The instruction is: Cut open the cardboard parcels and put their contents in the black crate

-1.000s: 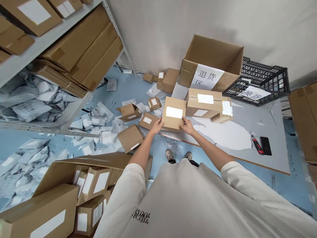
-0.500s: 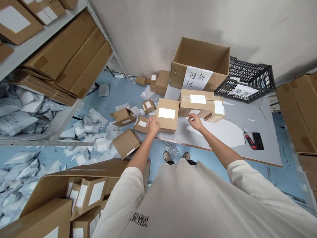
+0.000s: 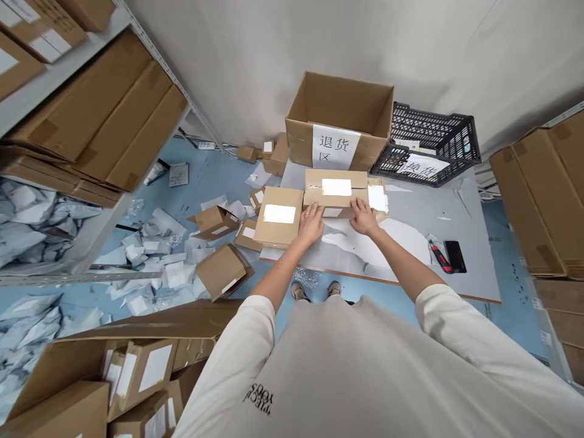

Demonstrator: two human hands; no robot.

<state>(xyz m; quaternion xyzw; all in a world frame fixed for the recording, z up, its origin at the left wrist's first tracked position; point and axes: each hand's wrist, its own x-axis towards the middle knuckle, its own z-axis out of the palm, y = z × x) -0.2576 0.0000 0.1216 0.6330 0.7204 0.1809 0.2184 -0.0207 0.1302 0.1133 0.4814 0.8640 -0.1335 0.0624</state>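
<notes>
A long brown cardboard box (image 3: 336,188) with a white label lies on the grey table top (image 3: 410,243). My left hand (image 3: 311,224) rests against its near left side, fingers closed onto the edge. My right hand (image 3: 364,216) grips its near right side. A second labelled brown box (image 3: 279,215) sits just left of my left hand, at the table's left corner, with no hand on it.
A big open carton with a paper sign (image 3: 340,125) and a black plastic crate (image 3: 429,149) stand behind the box. A red-handled cutter (image 3: 439,256) and a black phone (image 3: 455,256) lie to the right. Small boxes and white mailers litter the blue floor; shelves of cartons (image 3: 91,121) stand left.
Both hands left the square box at the table's corner and moved right, onto the long box behind it. The view has swung to the right.
</notes>
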